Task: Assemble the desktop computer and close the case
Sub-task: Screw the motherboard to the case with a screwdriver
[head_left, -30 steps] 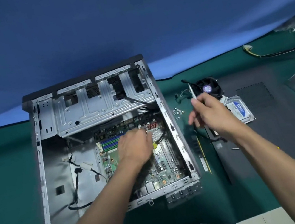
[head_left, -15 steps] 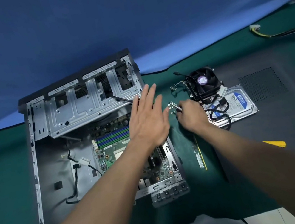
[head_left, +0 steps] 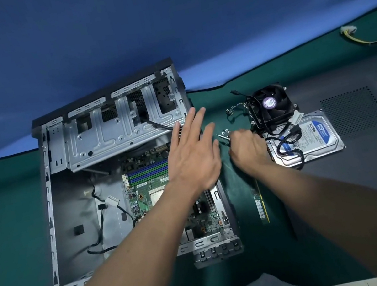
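Blue cloth (head_left: 161, 21) is hanging as a backdrop behind the table (head_left: 8, 225), which is being covered by a green mat. The computer case (head_left: 52, 217) is lying open on its side at the left of the table, with the motherboard (head_left: 146, 195) being shown inside it. "320GB" is being displayed on the blue label of the hard drive (head_left: 320, 137), which is lying to the right on a dark side panel (head_left: 374, 160). The rest of that label is too small to be read. A cooling fan (head_left: 271, 103) with a round purple sticker, its writing blurred, is sitting just behind the drive. A memory stick (head_left: 259, 203) is lying on the mat between the case and the panel.

The left hand (head_left: 193, 162) is being held flat above the right edge of the case, fingers straight and spread, nothing being gripped. The right hand (head_left: 246, 150) is being kept curled on the mat beside the drive. A thin tool (head_left: 221, 135) is being gripped in it, with the tip pointed at a small cluster of screws (head_left: 224, 132).
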The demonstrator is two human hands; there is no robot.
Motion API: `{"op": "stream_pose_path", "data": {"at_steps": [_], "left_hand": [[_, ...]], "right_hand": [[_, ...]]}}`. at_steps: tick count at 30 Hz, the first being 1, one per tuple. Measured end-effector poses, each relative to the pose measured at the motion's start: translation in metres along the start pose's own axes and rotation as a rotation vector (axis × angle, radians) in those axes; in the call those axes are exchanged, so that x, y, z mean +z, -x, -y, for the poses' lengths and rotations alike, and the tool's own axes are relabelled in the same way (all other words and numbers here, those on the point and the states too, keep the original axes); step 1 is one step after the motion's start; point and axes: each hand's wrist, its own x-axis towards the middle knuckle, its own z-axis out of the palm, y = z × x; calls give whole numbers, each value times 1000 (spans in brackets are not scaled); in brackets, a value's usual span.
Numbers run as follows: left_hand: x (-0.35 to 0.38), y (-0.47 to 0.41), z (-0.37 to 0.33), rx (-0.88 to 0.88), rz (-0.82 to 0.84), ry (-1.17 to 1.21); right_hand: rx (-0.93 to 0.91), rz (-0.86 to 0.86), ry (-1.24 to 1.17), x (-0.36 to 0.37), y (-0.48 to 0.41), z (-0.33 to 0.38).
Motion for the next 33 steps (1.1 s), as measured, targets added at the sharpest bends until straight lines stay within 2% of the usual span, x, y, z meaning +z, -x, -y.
{"op": "stream_pose_path", "data": {"at_steps": [5, 7, 9, 10, 11, 14, 15, 17, 20, 24, 27, 31, 33], "left_hand": [[0, 0, 1, 10, 2, 2], [1, 0, 2, 13, -1, 5], [2, -1, 2, 18, 1, 7], [3, -1, 3, 20, 5, 14], [3, -1, 3, 21, 11, 25], [1, -1, 2, 27, 10, 124], [-2, 0, 1, 20, -13, 211], [-10, 3, 0, -25, -83, 445], [-24, 17, 2, -94, -187, 714], [-36, 36, 14, -184, -300, 870], [-41, 50, 35, -222, -332, 925], [-47, 64, 58, -278, -444, 1045], [-49, 69, 70, -302, -483, 1081]], "right_hand": [[-66, 37, 13, 3, 2, 0], [-37, 26, -29, 3, 2, -1], [62, -7, -172, -3, 2, 0], [141, -9, -321, -7, 1, -1], [233, 9, -570, -14, 0, -2], [453, 235, -1557, -42, 13, -4], [466, 352, -1779, -51, 20, -5], [422, 527, -1973, -67, 33, -2], [334, 633, -1994, -80, 47, 12], [294, 656, -1937, -82, 56, 44], [264, 593, -1847, -83, 58, 68], [122, 421, -1633, -87, 60, 106], [137, 422, -1624, -85, 61, 126]]}}
